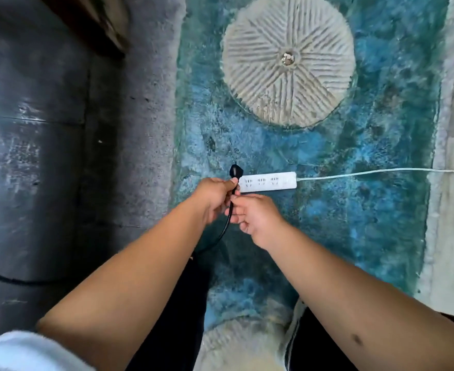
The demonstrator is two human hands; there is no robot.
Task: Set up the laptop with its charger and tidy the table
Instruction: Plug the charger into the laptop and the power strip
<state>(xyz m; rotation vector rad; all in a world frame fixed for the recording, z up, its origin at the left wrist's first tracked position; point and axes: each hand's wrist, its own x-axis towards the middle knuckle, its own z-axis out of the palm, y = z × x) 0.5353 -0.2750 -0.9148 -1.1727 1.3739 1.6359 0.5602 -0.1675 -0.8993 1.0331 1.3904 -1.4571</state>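
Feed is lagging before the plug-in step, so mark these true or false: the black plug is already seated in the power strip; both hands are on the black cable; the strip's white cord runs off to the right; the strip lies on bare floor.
1. The black plug is already seated in the power strip. False: it is held just off the strip's left end, all sockets empty.
2. Both the left hand and right hand are on the black cable. True.
3. The white cord runs off to the right. True.
4. The strip lies on bare floor. False: it lies on the blue rug.
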